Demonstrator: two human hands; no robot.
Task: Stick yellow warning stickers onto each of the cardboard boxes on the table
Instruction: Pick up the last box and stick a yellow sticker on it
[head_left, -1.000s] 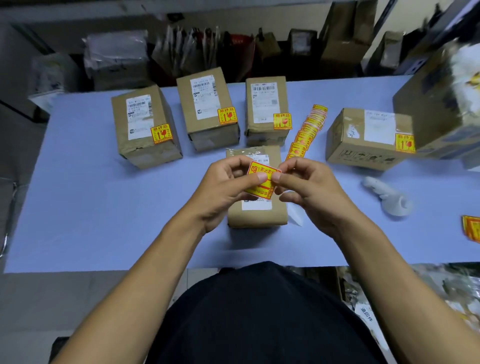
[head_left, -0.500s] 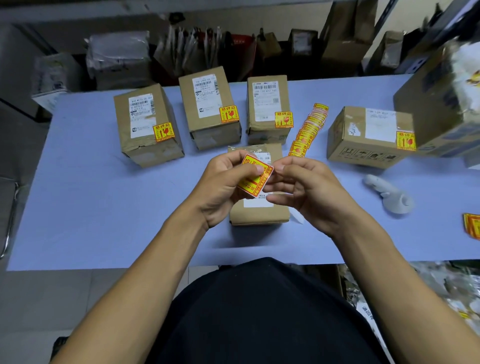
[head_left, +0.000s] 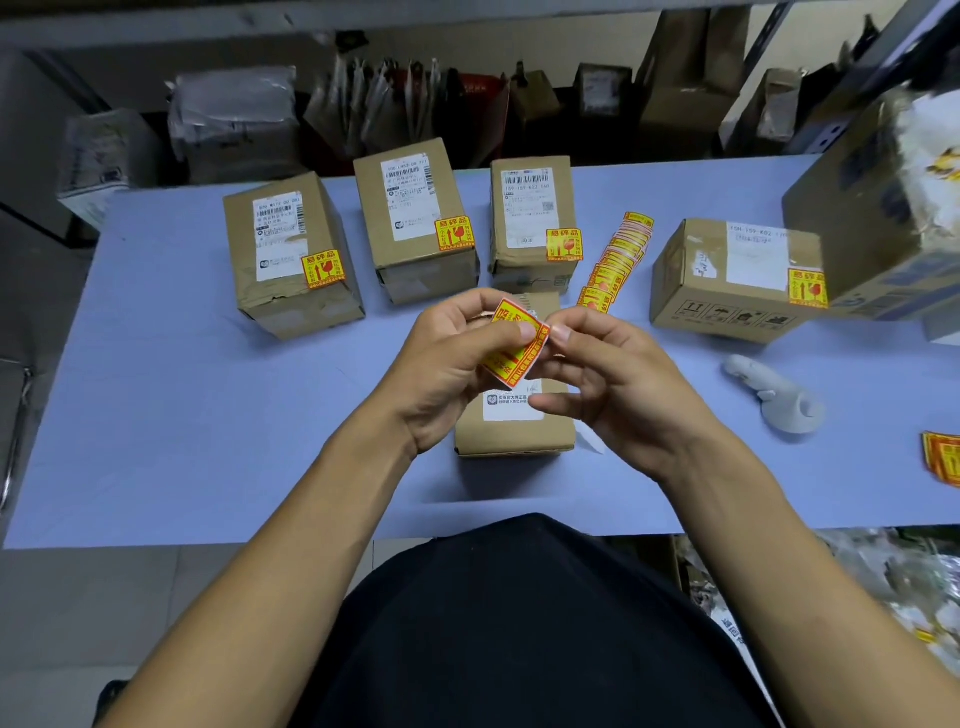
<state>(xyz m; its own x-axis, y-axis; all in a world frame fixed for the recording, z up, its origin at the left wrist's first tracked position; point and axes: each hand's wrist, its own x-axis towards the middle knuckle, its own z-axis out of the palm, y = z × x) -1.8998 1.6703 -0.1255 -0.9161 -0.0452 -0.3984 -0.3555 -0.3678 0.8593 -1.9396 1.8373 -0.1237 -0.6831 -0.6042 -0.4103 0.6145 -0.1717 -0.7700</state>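
Observation:
My left hand (head_left: 447, 369) and my right hand (head_left: 618, 389) pinch one yellow warning sticker (head_left: 514, 345) between their fingertips, tilted, above a small cardboard box (head_left: 514, 431) that shows no yellow sticker. Behind it three boxes stand in a row, left (head_left: 291, 260), middle (head_left: 415, 218) and right (head_left: 532, 218), each with a yellow sticker. A fourth stickered box (head_left: 727, 280) lies to the right. A strip of yellow stickers (head_left: 615, 260) lies between the boxes.
The blue table (head_left: 156, 415) carries a white handheld scanner (head_left: 774, 395) at the right and more stickers (head_left: 943, 457) at the right edge. A large box (head_left: 883, 208) stands at the far right. Parcels and bags line the floor behind the table.
The sticker has turned in my fingers from nearly flat to more tilted, and both hands have lifted slightly. The boxes have not moved.

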